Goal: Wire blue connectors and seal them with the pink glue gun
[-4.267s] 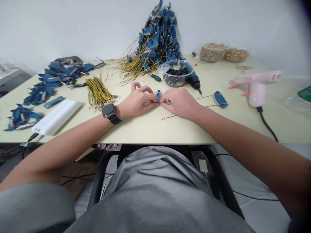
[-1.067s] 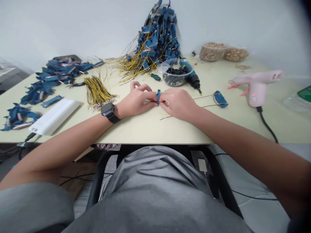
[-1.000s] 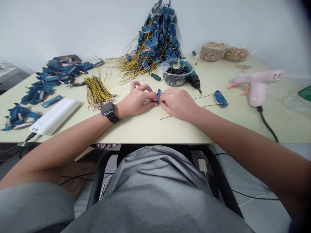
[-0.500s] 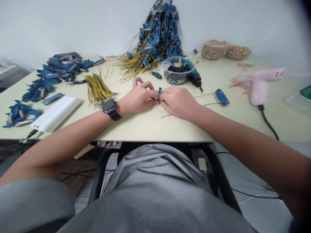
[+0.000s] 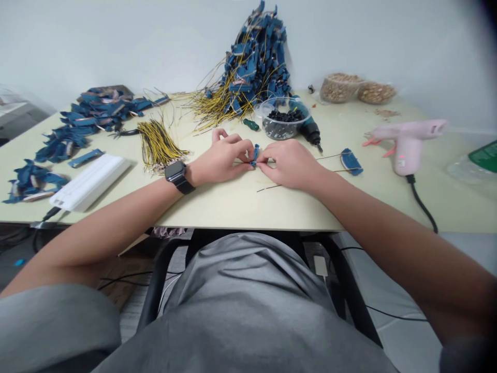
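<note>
A small blue piece (image 5: 256, 152) stands between the fingertips of my two hands, low over the table. My left hand (image 5: 225, 157), with a black watch at the wrist, pinches its lower left side. From the right, my right hand (image 5: 289, 162) closes its thumb and forefinger at the same piece, where a thin wire shows. Thin dark wires run from under my right hand to another blue piece (image 5: 351, 161) lying on the right. The exact grip of the fingertips is too small to make out.
Behind my hands stand a tub of black parts (image 5: 283, 129), a power drill (image 5: 310, 130) and a tall blue heap (image 5: 256, 62). A pink glue gun (image 5: 407, 145) lies right; yellow-black wires (image 5: 159, 142) and a white box (image 5: 90, 182) are left.
My fingertips have shifted slightly down along the blue piece, so more of it shows above them. My right hand's fingers have drawn a little to the right. The view has tilted slightly.
</note>
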`<state>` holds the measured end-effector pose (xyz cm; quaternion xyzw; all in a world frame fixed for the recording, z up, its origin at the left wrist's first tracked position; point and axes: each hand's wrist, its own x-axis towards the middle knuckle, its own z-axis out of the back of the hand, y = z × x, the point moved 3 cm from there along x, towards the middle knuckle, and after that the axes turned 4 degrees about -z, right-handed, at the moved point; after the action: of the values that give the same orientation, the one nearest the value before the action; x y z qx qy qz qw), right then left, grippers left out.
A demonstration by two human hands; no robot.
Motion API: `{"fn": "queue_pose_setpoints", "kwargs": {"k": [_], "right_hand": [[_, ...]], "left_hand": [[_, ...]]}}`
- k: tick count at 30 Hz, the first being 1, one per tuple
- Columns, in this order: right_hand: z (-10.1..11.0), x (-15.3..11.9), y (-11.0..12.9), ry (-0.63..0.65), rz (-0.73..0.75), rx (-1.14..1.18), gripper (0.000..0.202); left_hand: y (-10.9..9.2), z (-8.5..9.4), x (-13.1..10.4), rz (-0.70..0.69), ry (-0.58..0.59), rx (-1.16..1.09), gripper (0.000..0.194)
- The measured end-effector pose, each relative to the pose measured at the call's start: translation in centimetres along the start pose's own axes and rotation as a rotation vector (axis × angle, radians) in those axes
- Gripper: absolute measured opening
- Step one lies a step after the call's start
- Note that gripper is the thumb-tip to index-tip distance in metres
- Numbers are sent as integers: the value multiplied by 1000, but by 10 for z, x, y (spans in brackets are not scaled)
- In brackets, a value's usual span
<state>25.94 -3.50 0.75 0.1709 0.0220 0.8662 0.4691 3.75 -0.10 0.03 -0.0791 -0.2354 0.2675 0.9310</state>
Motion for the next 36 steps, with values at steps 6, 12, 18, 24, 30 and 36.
{"fn": "queue_pose_setpoints", "kwargs": {"k": [6,12,18,24,30,36], "right_hand": [[11,3,-8,-26,-68,54,15],[6,10,-5,1,-132,31,11],[7,12,-5,-9,-168,59,11],[13,12,-23,-100,-223,170,12],[14,11,-32,-140,-288,215,12],[15,10,-28,-158,-282,233,5]], "left_hand": [[0,0,0,-1,8,13,18],[-1,-1,0,-21,5,10,16],[-1,-2,0,-18,12,12,16],[-1,0,1,7,14,-17,23],[-2,4,0,35,-1,-31,32],[6,8,5,123,6,-63,90]]}}
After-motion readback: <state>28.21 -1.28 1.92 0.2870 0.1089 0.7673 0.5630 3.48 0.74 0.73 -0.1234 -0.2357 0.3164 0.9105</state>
